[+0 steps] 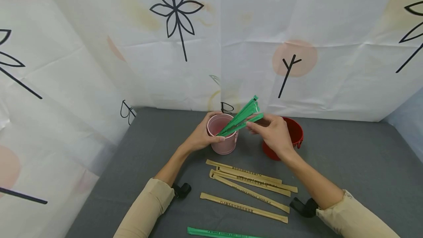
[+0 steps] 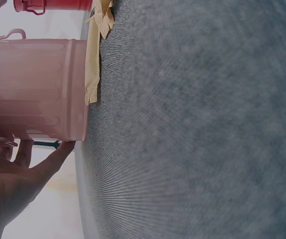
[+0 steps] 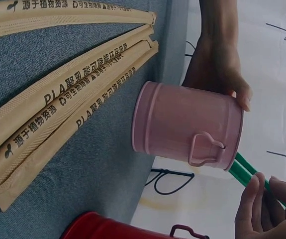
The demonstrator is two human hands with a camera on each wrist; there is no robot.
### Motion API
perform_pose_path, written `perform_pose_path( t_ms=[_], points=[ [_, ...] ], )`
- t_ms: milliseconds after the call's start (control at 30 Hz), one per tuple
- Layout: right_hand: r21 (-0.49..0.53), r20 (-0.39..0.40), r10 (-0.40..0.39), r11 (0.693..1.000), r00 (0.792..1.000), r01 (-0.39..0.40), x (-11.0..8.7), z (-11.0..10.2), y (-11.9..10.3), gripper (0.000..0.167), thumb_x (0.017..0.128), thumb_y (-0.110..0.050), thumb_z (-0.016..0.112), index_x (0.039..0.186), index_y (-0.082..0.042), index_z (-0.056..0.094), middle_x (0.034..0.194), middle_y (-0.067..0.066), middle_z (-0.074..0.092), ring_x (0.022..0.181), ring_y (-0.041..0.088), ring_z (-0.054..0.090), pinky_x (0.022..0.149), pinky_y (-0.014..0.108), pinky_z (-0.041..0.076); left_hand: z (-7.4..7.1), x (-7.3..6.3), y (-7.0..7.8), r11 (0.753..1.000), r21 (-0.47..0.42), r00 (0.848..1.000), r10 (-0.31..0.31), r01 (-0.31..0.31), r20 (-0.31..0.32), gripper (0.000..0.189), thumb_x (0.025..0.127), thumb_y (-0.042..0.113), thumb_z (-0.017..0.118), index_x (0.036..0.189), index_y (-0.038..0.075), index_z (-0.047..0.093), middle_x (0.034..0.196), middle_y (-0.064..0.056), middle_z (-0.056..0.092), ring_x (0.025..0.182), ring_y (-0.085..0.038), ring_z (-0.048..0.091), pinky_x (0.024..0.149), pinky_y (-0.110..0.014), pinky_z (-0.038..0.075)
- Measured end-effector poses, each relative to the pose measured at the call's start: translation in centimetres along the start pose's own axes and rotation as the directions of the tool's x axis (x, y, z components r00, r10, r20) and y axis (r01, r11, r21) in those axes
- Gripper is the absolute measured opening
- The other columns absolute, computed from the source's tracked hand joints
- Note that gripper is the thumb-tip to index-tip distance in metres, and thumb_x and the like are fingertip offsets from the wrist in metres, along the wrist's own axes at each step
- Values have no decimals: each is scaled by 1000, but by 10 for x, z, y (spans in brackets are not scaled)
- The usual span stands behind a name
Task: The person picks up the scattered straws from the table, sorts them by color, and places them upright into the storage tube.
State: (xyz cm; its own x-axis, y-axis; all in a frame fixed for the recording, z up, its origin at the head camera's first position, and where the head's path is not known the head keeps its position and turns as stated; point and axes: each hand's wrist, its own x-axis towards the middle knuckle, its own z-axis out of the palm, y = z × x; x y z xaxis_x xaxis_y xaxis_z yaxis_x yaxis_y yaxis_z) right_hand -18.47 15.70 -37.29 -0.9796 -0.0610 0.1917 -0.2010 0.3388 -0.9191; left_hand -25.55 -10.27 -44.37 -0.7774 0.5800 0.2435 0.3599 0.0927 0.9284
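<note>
A small pink metal bucket (image 1: 223,146) stands upright on the table, several green paper-wrapped straws (image 1: 240,116) leaning out of it to the right. My left hand (image 1: 199,137) holds the bucket from the left, its thumb over the near rim; in the left wrist view its fingers lie against the bucket wall (image 2: 28,89). With fingertips and thumb, my right hand (image 1: 273,132) pinches a green wrapped straw (image 1: 257,117) whose lower end reaches the bucket's mouth. The right wrist view shows that pinch, though the fingers partly hide the straw (image 3: 240,174).
Behind my right hand stands a red bucket (image 1: 295,131), partly covered by it. Several tan paper-wrapped straws (image 1: 244,207) lie in front of the buckets. Nearest me is another green wrapped straw (image 1: 218,233). A patterned white cloth (image 1: 251,80) hangs at the table's back edge.
</note>
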Motion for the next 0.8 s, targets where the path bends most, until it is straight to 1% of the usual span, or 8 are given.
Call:
perform_pose_path(
  t_ms=[133,233,333,467,600,700,800],
  points=[
    [-39,4,11,999,1000,-11,0,1,-1,28,92,-28,74,108,-5,76,90,9,76,78,19,73,75,28,56,0,0,5,999,-32,1000,0,1,19,89,81,7,80,150,-2,25,143,-31,41,123,-51,48,95,-68,41],
    [-51,9,23,998,1000,-23,0,1,-2,28,91,-29,74,110,-7,76,90,8,76,77,17,73,77,29,56,0,1,5,999,-42,1000,1,0,26,91,80,4,79,150,-5,23,143,-34,39,122,-54,47,94,-69,40],
    [-79,12,49,996,999,-48,-2,-1,-3,30,90,-32,75,110,-10,76,89,4,76,78,14,73,79,28,54,0,1,2,1000,-23,1000,1,0,20,92,81,10,81,151,-1,23,144,-31,40,123,-52,47,95,-68,41],
    [-92,17,71,993,997,-69,-6,-5,-4,32,89,-34,76,112,-11,75,89,2,76,79,13,73,82,28,55,0,1,-1,1000,10,1000,-8,8,3,90,81,19,83,151,10,29,144,-22,45,123,-44,51,95,-61,45],
    [-86,22,77,993,997,-75,-12,-10,-6,32,89,-31,76,114,-11,74,92,3,76,82,13,73,80,25,56,0,1,-4,1000,17,1000,-15,15,-6,86,81,20,84,150,17,32,144,-16,46,123,-38,53,95,-57,47],
    [-85,26,80,993,996,-77,-17,-13,-7,31,89,-29,76,114,-10,74,95,4,76,84,12,73,78,22,55,-1,1,-4,1000,8,1000,-19,19,-1,87,81,17,83,150,16,31,145,-17,45,124,-38,52,96,-57,47],
    [-66,32,74,995,997,-72,-22,-15,-9,30,89,-27,77,113,-10,74,99,5,76,83,13,73,80,21,54,-2,0,-2,1000,-5,1000,-16,16,6,88,81,13,82,152,12,29,146,-22,43,125,-42,50,96,-61,45]
  ],
)
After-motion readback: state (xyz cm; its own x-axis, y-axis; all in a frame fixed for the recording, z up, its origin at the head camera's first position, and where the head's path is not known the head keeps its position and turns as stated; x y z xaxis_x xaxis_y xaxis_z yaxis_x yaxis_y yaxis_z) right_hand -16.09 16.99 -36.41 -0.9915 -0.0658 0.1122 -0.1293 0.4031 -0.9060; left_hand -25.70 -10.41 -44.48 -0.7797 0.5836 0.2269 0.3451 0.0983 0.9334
